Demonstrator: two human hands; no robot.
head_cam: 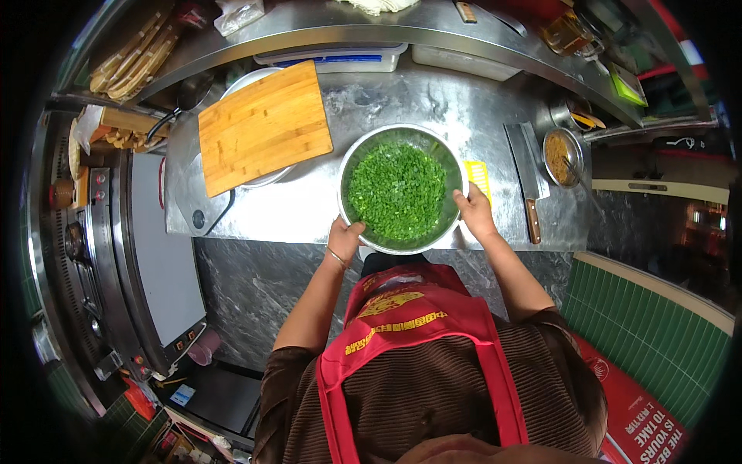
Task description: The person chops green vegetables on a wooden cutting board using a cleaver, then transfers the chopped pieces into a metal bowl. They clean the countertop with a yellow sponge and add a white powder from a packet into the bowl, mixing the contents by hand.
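A round stainless steel bowl [404, 129] of chopped green onions [397, 191] is at the front edge of the steel table [371, 98]. My left hand [346, 238] grips its rim at the lower left, thumb over the edge. On the right side of the rim is my right hand [476, 211], its thumb also on top. Part of a yellow slotted plastic piece [478, 177] shows beside the bowl, behind my right hand. Whether the bowl touches the table cannot be told.
A bamboo cutting board [266, 127] lies tilted over a white round container at the left. To the right are a cleaver [526, 174] with a wooden handle and a metal bowl of brown paste [561, 156] with a spoon. A steel shelf [348, 29] spans the back.
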